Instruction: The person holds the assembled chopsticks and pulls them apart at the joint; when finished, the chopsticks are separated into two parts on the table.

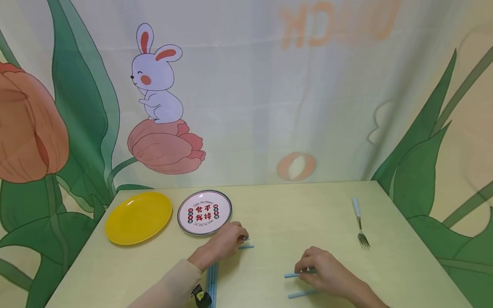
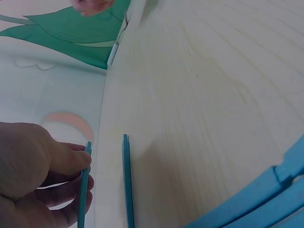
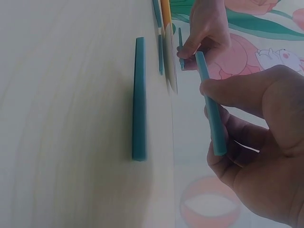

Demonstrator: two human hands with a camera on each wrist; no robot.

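My left hand, near the front edge of the white plate, pinches a slim blue stick between thumb and fingers. A second blue stick lies on the table just beneath it. Farther right, my right hand holds a short blue stick above the table, gripped by the thumb and fingertips. Below that hand another short blue stick rests flat on the wood. Several blue sticks lie side by side under my left forearm, partly hidden by it.
A white plate with red lettering stands at the back, left of centre. Left of it is a yellow plate. A fork with a pale handle lies at the right. A printed curtain hangs behind the table's back edge.
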